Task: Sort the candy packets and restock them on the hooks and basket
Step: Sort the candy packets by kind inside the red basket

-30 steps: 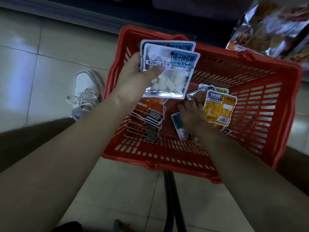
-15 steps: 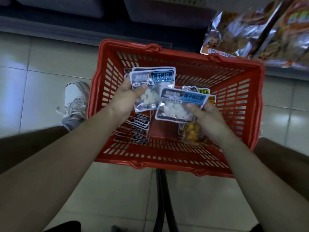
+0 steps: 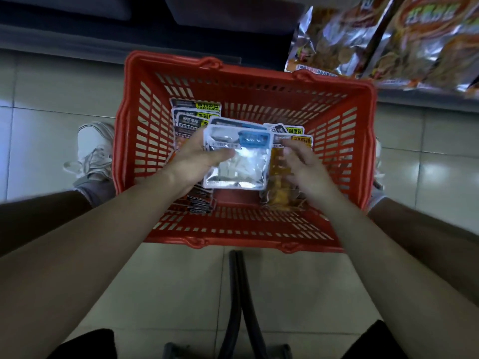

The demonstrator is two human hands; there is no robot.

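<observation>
**BASKET CONTENTS AND HAND STATUS**

**Container.** The red basket (image 3: 246,226) stands open side up on the tiled floor (image 3: 51,81). Its load lies in three groups.
- Against the left wall, toward the far corner, a stack of lime-labelled packets (image 3: 197,110) lies flat, each label offset from the one behind it.
- Along the same wall, toward the near corner, a row of overlapped dark-edged packets (image 3: 201,203) shows below the left wrist.
- In the right half lie yellow-labelled packets (image 3: 302,141) with orange contents, partly covered by the right hand (image 3: 300,164).

**Task item.** The blue-labelled packets (image 3: 241,164), at least two stacked face to face, are held above the middle of the basket, clear of its bottom. The front window shows white pieces. The print is too blurred to read.

**Grip.** The left hand (image 3: 194,156) grips the stack at its left edge, with the thumb across the front face. The right hand is just beside the stack's right edge, fingers loosely bent. Motion blur hides the contact, so it cannot be told whether the fingertips pinch that edge or only touch it.

**Surroundings.**
- Large foil snack bags (image 3: 388,40) show beyond the basket's far right corner.
- A white shoe (image 3: 96,149) rests on the floor just outside the left wall.
- Two black bars (image 3: 241,281) run across the floor from the near wall toward the camera.

**Obstruction.** The held stack and both hands block the view of the middle of the basket's bottom.
</observation>
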